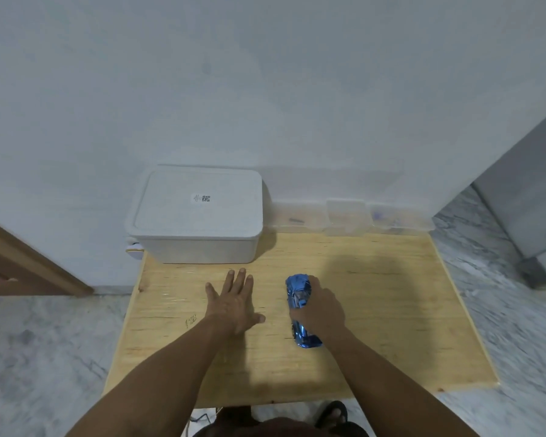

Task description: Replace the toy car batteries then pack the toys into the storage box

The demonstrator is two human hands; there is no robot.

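Blue toy car [300,304]: mid-bench [391,310], gripped by right hand [320,310]. Left hand [234,301]: flat, fingers spread, empty. Storage box [196,216]: lidded, rear-left. Step, judged: battery swap starting. Next: flip car, expose compartment.

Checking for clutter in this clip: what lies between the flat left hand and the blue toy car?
Nothing: in the head view, only bare wooden table separates the left hand from the blue toy car, which the right hand grips.
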